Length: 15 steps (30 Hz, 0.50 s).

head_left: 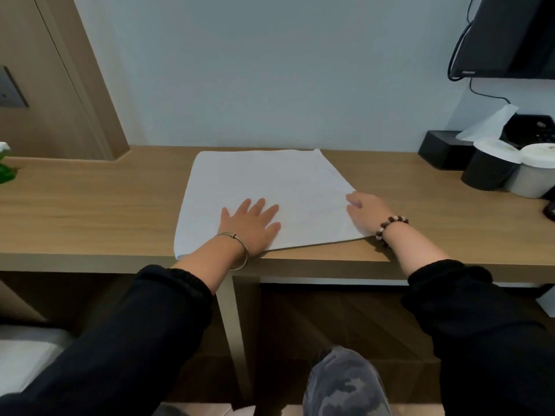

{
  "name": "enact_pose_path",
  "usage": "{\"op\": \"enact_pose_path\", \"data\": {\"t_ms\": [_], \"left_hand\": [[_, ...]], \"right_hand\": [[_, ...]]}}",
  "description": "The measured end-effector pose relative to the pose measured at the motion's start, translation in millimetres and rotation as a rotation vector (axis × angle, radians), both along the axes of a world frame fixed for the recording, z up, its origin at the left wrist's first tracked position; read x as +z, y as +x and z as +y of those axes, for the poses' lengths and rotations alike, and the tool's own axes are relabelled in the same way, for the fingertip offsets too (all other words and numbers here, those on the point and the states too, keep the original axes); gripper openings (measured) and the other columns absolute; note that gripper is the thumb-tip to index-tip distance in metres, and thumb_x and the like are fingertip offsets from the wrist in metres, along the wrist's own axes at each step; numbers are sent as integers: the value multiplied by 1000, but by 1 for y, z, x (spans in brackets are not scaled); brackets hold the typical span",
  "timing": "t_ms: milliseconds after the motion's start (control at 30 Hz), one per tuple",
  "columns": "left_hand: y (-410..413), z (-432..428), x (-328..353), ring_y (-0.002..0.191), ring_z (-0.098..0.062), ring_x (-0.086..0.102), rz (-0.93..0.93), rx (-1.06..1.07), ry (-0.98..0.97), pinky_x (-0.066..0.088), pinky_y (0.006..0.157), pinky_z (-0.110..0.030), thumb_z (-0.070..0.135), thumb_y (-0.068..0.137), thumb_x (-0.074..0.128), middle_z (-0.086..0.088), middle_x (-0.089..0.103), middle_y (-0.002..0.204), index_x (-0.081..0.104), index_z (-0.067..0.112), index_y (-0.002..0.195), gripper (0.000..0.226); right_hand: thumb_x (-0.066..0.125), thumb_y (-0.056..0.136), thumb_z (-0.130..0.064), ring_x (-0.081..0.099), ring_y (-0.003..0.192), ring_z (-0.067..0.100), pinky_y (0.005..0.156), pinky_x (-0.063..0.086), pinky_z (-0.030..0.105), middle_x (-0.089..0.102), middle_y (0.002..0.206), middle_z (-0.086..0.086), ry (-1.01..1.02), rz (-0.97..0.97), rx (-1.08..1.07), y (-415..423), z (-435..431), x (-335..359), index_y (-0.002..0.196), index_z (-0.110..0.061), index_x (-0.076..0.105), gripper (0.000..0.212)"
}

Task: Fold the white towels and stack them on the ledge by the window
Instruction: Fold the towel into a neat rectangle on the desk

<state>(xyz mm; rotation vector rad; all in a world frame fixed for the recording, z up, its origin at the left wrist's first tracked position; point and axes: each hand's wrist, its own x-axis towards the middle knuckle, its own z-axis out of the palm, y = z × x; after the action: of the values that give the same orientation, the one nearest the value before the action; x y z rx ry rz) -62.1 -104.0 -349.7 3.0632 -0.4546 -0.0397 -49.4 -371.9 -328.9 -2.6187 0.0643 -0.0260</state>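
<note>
A white towel [270, 187] lies folded flat on the wooden desk [90, 211], its near edge close to the desk's front edge. My left hand [250, 225] presses flat on the towel's near left part, fingers spread. At the towel's right edge my right hand [365, 213] rests on the cloth with its fingers bent at the near right corner; whether they pinch the cloth is hidden.
At the desk's right end stand a black box [440, 153], a black cup [488, 169] and a white cup [533, 174] with tissue behind them. A dark screen [507, 37] hangs top right. A green plant [6, 169] sits at the left edge.
</note>
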Motion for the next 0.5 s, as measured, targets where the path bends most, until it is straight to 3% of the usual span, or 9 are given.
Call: {"op": "enact_pose_path", "data": {"t_ms": [67,167,233,300,400,500], "left_hand": [[9,9,2,146,-18,-3,8,-57,2,1,113,-56,51,98,11,10,-2,159,3,43,148,51],[22,30,10,146,-17,-2,4,-56,49,2,114,-56,46,101,13,10,2,159,8,43,148,48],[28,41,18,146,-19,-1,-46,37,156,3,113,-57,44,101,15,7,5,159,14,40,148,47],[28,38,24,146,-21,3,-138,83,235,6,113,-56,41,101,19,4,10,159,24,35,147,46],[12,3,27,139,-20,25,-210,-73,-67,21,112,-38,39,100,36,-1,36,149,48,27,136,40],[-15,-48,29,120,-19,44,-147,-327,-291,33,97,-29,37,93,54,0,56,128,62,23,123,34]], "right_hand": [[44,98,-20,46,126,22,98,37,31,48,140,7,191,-64,-76,-6,-10,6,136,-12,49,39],[49,96,-16,55,115,18,92,42,25,60,125,3,224,-73,-46,-17,-19,14,121,-14,62,28],[51,94,-11,61,100,8,79,49,17,65,114,0,304,-38,8,-28,-19,15,110,-18,66,23],[56,92,-10,58,90,-3,68,44,8,65,104,-8,285,-48,62,-36,-18,13,98,-23,67,18],[65,86,-10,52,86,-10,63,37,2,59,106,-15,256,-86,116,-43,-20,4,86,-17,71,10],[68,83,-9,52,98,-1,78,36,5,56,110,-13,188,-129,171,-46,-21,-1,83,-14,74,8]]}}
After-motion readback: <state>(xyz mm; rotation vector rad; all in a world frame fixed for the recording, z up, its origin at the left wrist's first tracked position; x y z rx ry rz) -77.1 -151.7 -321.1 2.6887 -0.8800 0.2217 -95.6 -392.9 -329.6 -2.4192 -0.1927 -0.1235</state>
